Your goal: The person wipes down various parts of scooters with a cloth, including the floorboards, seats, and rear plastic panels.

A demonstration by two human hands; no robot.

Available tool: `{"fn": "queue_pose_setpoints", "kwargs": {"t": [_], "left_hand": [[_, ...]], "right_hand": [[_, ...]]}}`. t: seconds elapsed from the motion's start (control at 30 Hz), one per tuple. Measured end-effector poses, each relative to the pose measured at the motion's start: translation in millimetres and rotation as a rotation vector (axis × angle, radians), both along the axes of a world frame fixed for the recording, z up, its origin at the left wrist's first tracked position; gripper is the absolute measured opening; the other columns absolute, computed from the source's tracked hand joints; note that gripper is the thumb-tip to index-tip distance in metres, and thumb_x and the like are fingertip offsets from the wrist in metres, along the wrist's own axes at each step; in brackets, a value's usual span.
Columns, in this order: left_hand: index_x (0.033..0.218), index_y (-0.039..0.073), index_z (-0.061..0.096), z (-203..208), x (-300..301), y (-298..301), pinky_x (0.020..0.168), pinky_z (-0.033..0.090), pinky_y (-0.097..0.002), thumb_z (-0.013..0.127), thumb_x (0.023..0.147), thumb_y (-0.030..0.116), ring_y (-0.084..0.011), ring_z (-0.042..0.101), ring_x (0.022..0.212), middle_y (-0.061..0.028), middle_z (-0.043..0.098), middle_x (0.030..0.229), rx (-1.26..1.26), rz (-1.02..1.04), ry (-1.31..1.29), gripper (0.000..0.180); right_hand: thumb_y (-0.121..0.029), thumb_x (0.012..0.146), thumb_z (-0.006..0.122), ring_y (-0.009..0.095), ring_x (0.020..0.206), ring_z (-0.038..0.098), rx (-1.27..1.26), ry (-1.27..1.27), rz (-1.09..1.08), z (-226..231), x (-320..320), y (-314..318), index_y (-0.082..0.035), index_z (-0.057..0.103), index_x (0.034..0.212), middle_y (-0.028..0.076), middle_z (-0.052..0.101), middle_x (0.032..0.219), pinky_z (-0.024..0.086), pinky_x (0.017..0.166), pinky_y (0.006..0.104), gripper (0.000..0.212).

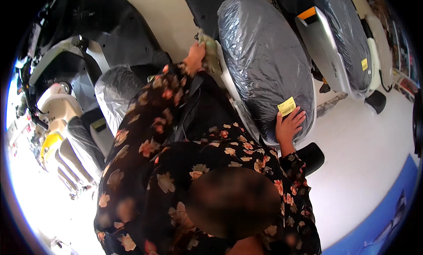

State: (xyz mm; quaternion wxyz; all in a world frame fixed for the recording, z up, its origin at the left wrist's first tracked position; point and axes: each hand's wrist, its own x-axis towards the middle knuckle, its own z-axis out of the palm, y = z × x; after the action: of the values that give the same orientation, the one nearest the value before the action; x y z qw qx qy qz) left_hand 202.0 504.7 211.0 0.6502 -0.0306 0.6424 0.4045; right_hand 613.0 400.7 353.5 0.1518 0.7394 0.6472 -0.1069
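A long black scooter seat (264, 61) in clear, wrinkled plastic film stretches away in front of me. My right hand (289, 126) lies on its near end, fingers spread, just below a yellow label (287, 106). On the far left side of the scooter, my left hand (195, 59) is closed around a crumpled greenish cloth (211, 54). The cloth rests against the pale side panel (228, 76) beside the seat. Part of the left hand's grip is hidden by the cloth.
To the right stands another scooter with a film-wrapped seat (348, 39) and a silver side panel (324, 48). Dark scooter bodywork (119, 28) and a plastic-covered seat (116, 94) crowd the left. More scooters, one cream (57, 100), line the bright far left. A blue banner (383, 215) lies at lower right.
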Motion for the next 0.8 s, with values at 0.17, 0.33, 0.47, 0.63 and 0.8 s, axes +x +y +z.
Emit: {"fn": "queue_pose_setpoints", "kwargs": {"t": [0.17, 0.33, 0.47, 0.63, 0.8], "left_hand": [[0.12, 0.005, 0.052, -58.6, 87.1, -38.2, 0.085, 0.044, -0.0553, 0.054, 0.089, 0.007, -0.0503, 0.053, 0.099, -0.0312, 0.053, 0.111, 0.289, -0.125, 1.067, 0.031], [0.127, 0.004, 0.039, 4.1, 146.9, -155.3, 0.095, 0.042, -0.0504, 0.057, 0.089, 0.007, -0.0488, 0.048, 0.109, -0.0286, 0.044, 0.117, 0.268, -0.461, 0.565, 0.042], [0.13, 0.005, 0.04, 14.7, 144.6, -159.6, 0.097, 0.041, -0.0488, 0.06, 0.088, 0.006, -0.0485, 0.047, 0.111, -0.0268, 0.044, 0.12, 0.326, -0.302, 0.517, 0.047], [0.129, 0.012, 0.046, -45.6, 100.5, -66.9, 0.094, 0.041, -0.0496, 0.062, 0.087, 0.01, -0.0453, 0.049, 0.108, -0.0255, 0.05, 0.115, 0.309, 0.021, 0.735, 0.045], [0.127, 0.01, 0.052, -115.7, 45.3, -21.3, 0.089, 0.045, -0.0518, 0.056, 0.093, 0.022, -0.0478, 0.055, 0.102, -0.0286, 0.056, 0.112, 0.099, 0.011, 0.695, 0.037]], "right_hand": [[-0.058, 0.096, 0.042, 0.05, 0.146, 0.003, -0.016, -0.02, 0.05, -8.4, 0.3, -3.1, -0.001, 0.004, 0.154, 0.033, 0.002, 0.157, 0.019, 0.106, 0.0715, 0.09], [-0.056, 0.097, 0.041, 0.049, 0.146, 0.006, -0.007, -0.036, 0.055, -6.2, -2.0, -7.6, 0.001, 0.003, 0.154, 0.035, 0.002, 0.156, 0.02, 0.107, 0.0695, 0.089], [-0.051, 0.097, 0.045, 0.049, 0.145, 0.007, 0.021, 0.059, 0.104, -5.3, 5.6, -6.6, 0.001, 0.005, 0.154, 0.035, 0.004, 0.156, 0.014, 0.112, 0.0637, 0.087], [-0.036, 0.098, 0.047, 0.046, 0.146, 0.012, 0.129, 0.116, 0.161, 33.3, -30.1, 18.1, 0.002, 0.011, 0.154, 0.031, 0.011, 0.157, 0.012, 0.117, 0.0531, 0.076], [-0.026, 0.099, 0.046, 0.044, 0.147, 0.012, 0.151, 0.335, 0.479, 15.5, -118.3, 102.2, -0.002, 0.015, 0.154, 0.028, 0.012, 0.158, 0.009, 0.119, 0.0511, 0.067]]}}
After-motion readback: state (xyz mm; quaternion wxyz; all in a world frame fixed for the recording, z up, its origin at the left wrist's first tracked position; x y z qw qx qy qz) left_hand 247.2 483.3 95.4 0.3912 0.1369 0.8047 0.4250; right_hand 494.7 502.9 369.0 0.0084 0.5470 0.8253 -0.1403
